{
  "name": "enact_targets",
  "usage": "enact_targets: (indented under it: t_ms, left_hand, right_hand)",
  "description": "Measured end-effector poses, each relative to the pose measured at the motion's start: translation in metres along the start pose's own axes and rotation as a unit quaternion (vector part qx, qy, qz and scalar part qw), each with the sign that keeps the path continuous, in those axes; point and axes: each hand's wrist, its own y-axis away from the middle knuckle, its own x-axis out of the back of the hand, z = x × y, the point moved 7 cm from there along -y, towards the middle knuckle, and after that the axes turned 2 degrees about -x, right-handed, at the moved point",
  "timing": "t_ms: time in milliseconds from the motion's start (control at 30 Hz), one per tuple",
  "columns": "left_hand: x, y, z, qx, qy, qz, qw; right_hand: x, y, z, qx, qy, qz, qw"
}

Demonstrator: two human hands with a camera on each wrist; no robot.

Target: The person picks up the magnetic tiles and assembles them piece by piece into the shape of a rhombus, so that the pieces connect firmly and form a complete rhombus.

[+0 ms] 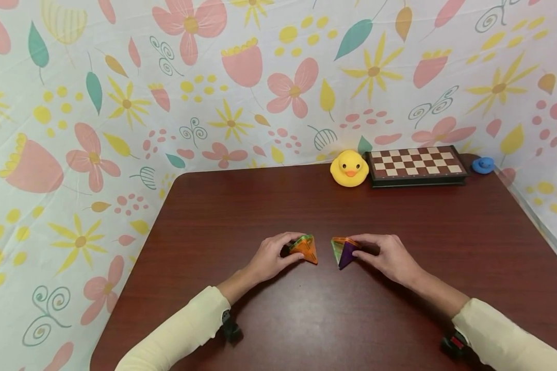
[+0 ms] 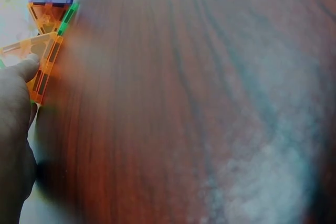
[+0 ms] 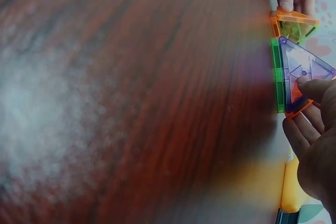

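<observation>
My left hand (image 1: pixel 275 255) pinches a small pyramid of orange and green translucent tiles (image 1: pixel 308 250) between thumb and fingers. Across a narrow gap, my right hand (image 1: pixel 390 256) pinches a second pyramid with purple, green and orange tiles (image 1: pixel 345 251). Both pieces are near the middle of the table, tips pointing down, and do not touch in the head view. The right wrist view shows the thumb pressed on the purple triangular tile (image 3: pixel 302 72), with a green tile (image 3: pixel 278 77) along its edge. Fingertips behind the pieces are partly hidden.
A yellow rubber duck (image 1: pixel 349 168) stands at the back of the brown table (image 1: pixel 241 201). Beside it lies a checkered board box (image 1: pixel 416 166), then a small blue duck (image 1: pixel 483 165) at the back right corner. A flowered cloth (image 1: pixel 260 82) hangs behind the table.
</observation>
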Motion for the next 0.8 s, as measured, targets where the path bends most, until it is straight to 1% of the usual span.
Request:
enact_targets:
  t_ms: [200,533,667,800]
  left_hand:
    - [0.0011,-0.0004,0.0002,0.004,-0.005,0.0,1.0]
    - [-0.0009,-0.0016,0.0059,-0.006,-0.006,0.003,1.0]
    - [-0.0021,-0.0022,0.0072,0.003,-0.002,0.003,1.0]
    - [-0.0037,-0.0021,0.0089,0.009,-0.011,0.0,0.9999]
  right_hand:
    - [0.0001,-0.0005,-0.0004,0.003,0.002,0.004,1.0]
    - [-0.0021,-0.0026,0.0005,-0.002,0.0,0.002,1.0]
    - [-0.0028,-0.0039,-0.0026,0.003,-0.004,0.007,1.0]
    - [-0.006,-0.0045,-0.0051,0.002,-0.009,0.007,0.9999]
